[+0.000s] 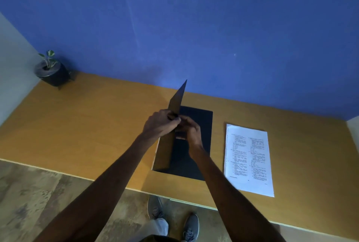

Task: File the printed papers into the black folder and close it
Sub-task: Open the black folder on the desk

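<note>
The black folder (196, 144) lies on the wooden desk (97, 125) in the middle, its front cover (177, 102) raised nearly upright along the left side. My left hand (160, 124) grips the edge of that raised cover. My right hand (189, 130) is over the folder's inside, fingers curled close to the left hand's fingertips; what they pinch is hidden. The stack of printed papers (248, 159) lies flat on the desk just right of the folder, apart from both hands.
A small potted plant (51, 71) in a dark pot stands at the desk's far left corner against the blue wall (194, 28). The desk's front edge runs diagonally below the folder. My grey shoes (172, 218) stand on the patterned floor.
</note>
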`<state>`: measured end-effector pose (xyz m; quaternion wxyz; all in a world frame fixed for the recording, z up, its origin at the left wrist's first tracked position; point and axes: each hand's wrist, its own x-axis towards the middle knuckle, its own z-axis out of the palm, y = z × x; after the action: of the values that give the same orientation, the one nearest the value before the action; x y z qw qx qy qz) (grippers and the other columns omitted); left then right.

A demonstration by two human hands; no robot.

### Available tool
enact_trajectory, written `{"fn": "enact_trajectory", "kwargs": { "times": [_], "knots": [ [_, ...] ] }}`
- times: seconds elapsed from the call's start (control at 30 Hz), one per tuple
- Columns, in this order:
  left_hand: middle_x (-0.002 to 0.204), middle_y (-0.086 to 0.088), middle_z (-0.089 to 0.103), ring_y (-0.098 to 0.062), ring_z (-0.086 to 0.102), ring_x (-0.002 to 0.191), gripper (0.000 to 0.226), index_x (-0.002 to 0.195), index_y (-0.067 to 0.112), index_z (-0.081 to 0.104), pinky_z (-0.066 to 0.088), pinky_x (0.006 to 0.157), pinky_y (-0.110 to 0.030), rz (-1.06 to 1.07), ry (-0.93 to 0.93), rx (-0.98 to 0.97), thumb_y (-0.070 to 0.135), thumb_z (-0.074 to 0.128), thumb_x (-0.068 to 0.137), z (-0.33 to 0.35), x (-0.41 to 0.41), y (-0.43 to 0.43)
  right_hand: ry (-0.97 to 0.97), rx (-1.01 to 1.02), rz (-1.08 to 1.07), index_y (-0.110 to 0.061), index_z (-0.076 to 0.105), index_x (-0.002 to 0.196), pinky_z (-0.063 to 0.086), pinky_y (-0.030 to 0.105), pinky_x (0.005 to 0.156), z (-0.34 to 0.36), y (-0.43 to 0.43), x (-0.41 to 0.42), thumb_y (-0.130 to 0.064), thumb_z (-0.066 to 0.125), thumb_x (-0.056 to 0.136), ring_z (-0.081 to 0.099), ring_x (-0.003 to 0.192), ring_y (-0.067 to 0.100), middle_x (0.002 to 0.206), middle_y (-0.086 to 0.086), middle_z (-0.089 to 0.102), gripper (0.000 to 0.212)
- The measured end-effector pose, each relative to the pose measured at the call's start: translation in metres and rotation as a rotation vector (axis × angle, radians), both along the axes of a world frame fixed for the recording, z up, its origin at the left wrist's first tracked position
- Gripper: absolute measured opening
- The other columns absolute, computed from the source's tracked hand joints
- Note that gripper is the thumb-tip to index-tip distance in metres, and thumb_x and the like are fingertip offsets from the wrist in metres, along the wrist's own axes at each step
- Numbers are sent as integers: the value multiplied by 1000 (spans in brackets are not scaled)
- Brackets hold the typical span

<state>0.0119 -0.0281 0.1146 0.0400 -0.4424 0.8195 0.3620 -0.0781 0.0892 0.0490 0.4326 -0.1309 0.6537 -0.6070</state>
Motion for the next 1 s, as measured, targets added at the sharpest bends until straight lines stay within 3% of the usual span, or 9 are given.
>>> {"fn": "enact_trajectory", "kwargs": {
  "times": [0.07, 0.13, 0.27, 0.33, 0.43, 0.53, 0.63, 0.8, 1.0],
  "knots": [
    [106, 0, 81, -27, 79, 97, 33, 120, 31, 77, 67, 91, -47, 87, 60, 5, 49, 62, 98, 3, 14, -10, 34, 4, 77, -15, 74, 134, 62, 39, 84, -4, -12, 14, 1, 41, 104, 75, 107, 27, 122, 15, 76, 47],
    [103, -1, 82, -28, 78, 96, 31, 119, 29, 79, 66, 88, -44, 155, 99, -29, 42, 60, 99, 6, 30, -23, 69, 18, 145, -13, 70, 143, 57, 40, 94, -9, -23, 28, 8, 40, 103, 70, 109, 21, 133, 18, 72, 54],
    [95, -1, 83, -27, 79, 89, 30, 126, 25, 76, 65, 80, -46, 313, 183, -131, 30, 64, 99, 1, 65, -55, 249, 149, 308, -19, 54, 160, 55, 40, 102, -19, -40, 50, 4, 49, 104, 64, 128, 27, 145, 8, 63, 61],
    [103, -5, 84, -34, 79, 97, 31, 127, 23, 74, 65, 85, -48, 371, 171, -178, 25, 64, 99, -5, 80, -73, 434, 212, 437, -23, 48, 164, 52, 37, 102, -23, -50, 59, -6, 58, 106, 58, 135, 25, 145, 4, 59, 62],
    [113, -11, 83, -41, 77, 106, 34, 130, 19, 74, 64, 84, -50, 422, 109, -218, 18, 62, 98, -18, 100, -96, 727, 346, 669, -23, 34, 171, 40, 49, 125, -29, -67, 71, -19, 59, 108, 34, 161, 28, 174, 5, 35, 68],
    [131, -15, 75, -43, 71, 119, 44, 138, 16, 72, 61, 90, -51, 454, 28, -225, 10, 60, 97, -33, 117, -116, 872, 447, 853, -23, 20, 174, 30, 52, 132, -36, -82, 81, -25, 55, 109, 24, 167, 32, 182, 5, 14, 74],
    [143, -22, 63, -47, 63, 131, 52, 147, 13, 69, 58, 104, -54, 453, -35, -178, 5, 59, 96, -50, 129, -135, 937, 487, 935, -17, 13, 175, 24, 50, 135, -46, -95, 90, -25, 55, 108, 21, 168, 30, 184, 7, 4, 79],
    [145, -22, 62, -46, 66, 127, 51, 151, 8, 63, 56, 105, -52, 474, -18, -78, 10, 59, 101, -77, 142, -154, 1003, 548, 986, -14, 6, 175, 12, 55, 138, -72, -106, 104, -25, 56, 108, 0, 172, 22, 184, 2, -6, 85],
    [129, -30, 68, -48, 65, 123, 39, 132, -7, 67, 55, 98, -52, 409, -60, 54, 17, 62, 103, -109, 152, -166, 944, 596, 1016, -15, 1, 175, 9, 54, 138, -90, -115, 117, -24, 55, 107, -5, 172, 24, 183, 6, -14, 87]
  ]
}}
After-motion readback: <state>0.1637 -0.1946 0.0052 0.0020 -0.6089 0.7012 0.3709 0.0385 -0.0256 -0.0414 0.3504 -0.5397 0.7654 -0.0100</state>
